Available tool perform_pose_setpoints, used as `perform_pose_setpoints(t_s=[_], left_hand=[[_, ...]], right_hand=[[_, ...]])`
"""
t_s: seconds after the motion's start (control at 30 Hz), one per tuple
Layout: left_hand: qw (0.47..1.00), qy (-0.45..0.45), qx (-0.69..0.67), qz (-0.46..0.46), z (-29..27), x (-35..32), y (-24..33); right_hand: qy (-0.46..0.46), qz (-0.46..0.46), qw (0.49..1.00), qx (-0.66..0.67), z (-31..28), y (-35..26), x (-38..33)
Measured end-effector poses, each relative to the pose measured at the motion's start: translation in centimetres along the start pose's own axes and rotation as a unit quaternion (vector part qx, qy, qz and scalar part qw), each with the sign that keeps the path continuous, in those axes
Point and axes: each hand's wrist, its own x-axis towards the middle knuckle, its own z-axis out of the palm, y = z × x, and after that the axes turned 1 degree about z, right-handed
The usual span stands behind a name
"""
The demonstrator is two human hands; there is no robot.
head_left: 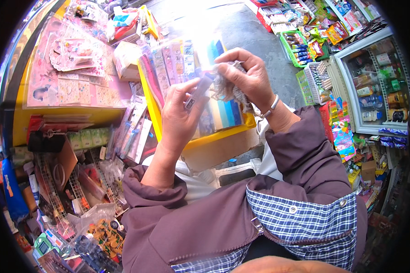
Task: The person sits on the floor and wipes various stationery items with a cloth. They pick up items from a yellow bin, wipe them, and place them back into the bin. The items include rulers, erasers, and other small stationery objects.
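**Wiping a slim clear packet over the stationery tray**

Holding: left hand [180, 116] grips a slim clear packet [197, 93], fingers curled shut around its lower half, thumb along the near face. Packet is narrow, long, transparent with a bluish tint; a small dark label patch sits low on its front. It stands nearly upright, tilted a little to the right, upper end washed out by glare.

Right hand [248, 75] is closed on a crumpled grey-white cloth [228, 86]; fingertips pinch the cloth against the packet's upper end. Cloth hangs in loose folds below the palm. A silver bangle [272, 105] sits on the right wrist. Both forearms wear purple-brown sleeves; a blue checked garment shows beneath them.

Position: packet and hands are raised in front of the chest, directly above a yellow tray [155, 116].

Surface: tray holds upright rows of long packets, pinkish to the left, blue shades to the right. It rests on a brown cardboard box [223, 152]. Left of the tray, pink sticker sheets [73, 59] lie flat on a yellow-edged counter. Below them, wire baskets [75, 189] crowded with small packaged goods; contents too small to identify.

Room: grey concrete floor [255, 32] beyond the tray, strongly sunlit. Upper right, green crates of snack packets [305, 48]. Far right, a glass-door cooler [376, 82] stocked with bottled drinks, white frame. Colourful hanging packets near the cooler's lower left corner.
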Motion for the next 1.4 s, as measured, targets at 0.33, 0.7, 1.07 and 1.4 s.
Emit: perform_pose_setpoints(t_s=[0.33,0.7,1.07,1.4], left_hand=[[0.996,-0.006,0.042,0.082,-0.3,0.2,1.5],[0.995,-0.062,-0.023,0.08,-0.2,-0.5,2.0],[0.952,0.061,-0.229,-0.192,-0.4,-0.1,0.7],[0.972,0.051,-0.178,-0.142,0.8,0.4,-2.0]], right_hand=[[-0.078,0.055,0.995,-0.043,-0.4,0.2,0.0],[-0.144,0.116,0.982,0.05,-1.6,-0.3,-0.3],[-0.177,0.177,0.955,0.161,-3.4,-3.1,-3.0],[-0.47,0.27,0.837,-0.076,-3.2,-2.7,-10.7]])
